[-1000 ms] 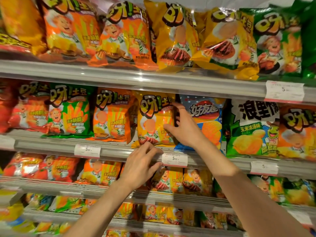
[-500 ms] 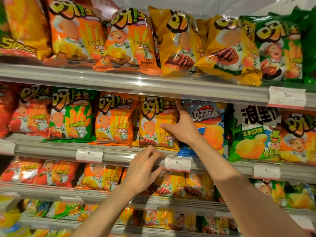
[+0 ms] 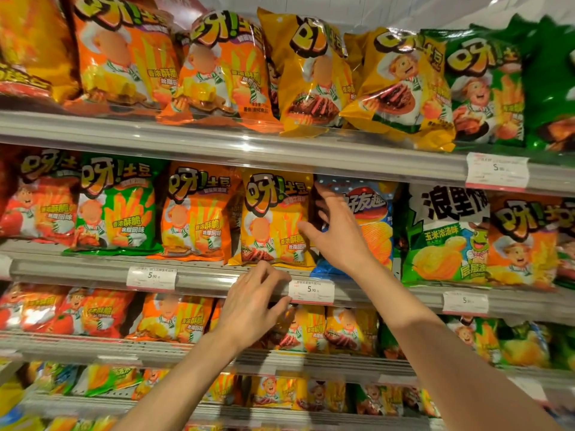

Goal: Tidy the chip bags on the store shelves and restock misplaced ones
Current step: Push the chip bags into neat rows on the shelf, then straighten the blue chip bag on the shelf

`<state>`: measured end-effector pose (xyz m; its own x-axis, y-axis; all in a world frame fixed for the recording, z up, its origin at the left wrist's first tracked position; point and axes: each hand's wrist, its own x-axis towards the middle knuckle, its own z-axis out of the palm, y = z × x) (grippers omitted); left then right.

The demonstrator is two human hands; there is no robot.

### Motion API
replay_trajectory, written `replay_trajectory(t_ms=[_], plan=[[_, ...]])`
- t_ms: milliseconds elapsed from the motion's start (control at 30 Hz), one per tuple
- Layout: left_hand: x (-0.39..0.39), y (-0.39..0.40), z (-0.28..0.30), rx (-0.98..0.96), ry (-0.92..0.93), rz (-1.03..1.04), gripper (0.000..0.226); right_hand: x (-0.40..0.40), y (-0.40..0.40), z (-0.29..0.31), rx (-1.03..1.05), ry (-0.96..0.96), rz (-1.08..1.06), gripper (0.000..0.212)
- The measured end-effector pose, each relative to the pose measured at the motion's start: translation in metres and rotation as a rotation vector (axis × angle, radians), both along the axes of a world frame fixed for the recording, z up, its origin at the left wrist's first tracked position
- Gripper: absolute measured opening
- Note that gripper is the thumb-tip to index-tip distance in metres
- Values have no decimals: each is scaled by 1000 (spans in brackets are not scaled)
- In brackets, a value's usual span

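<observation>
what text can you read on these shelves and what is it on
"呀!土豆": yellow bag, green bag
"好友趣": blue bag
"玉米浓汤味": green-and-white bag
"5.90": centre price tag, left price tag
Finer print on tags and bags: too small or blurred.

Bright, even store light from above. Glare streaks the glossy chip bags [image 3: 314, 73] and the shelf edge [image 3: 249, 147]. Edges bow and smear; the far corners are blurred.
</observation>
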<state>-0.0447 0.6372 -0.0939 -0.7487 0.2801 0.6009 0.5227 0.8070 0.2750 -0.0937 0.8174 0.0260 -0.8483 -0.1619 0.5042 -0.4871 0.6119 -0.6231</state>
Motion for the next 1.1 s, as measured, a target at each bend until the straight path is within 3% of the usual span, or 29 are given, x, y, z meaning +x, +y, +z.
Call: replay_trajectory(t_ms=[167, 233, 467, 667, 833, 1100], plan=[[1, 9, 5, -58, 87, -32, 28, 19, 74, -5, 105, 262, -225, 45], [-3, 12, 7, -72, 103, -37, 29, 21, 101, -11, 101, 150, -252, 49], [-10, 16, 6, -41, 78, -19, 35, 12, 124, -30, 42, -202, -49, 78], [-8, 13, 7, -52, 74, -29, 36, 4, 121, -35, -16, -217, -33, 97], [-9, 13, 7, -39, 56, -29, 36, 7, 116, -35, -92, -122, -85, 96], [-9, 13, 7, -31, 60, -37, 37, 6, 113, -45, -75, -139, -76, 96]])
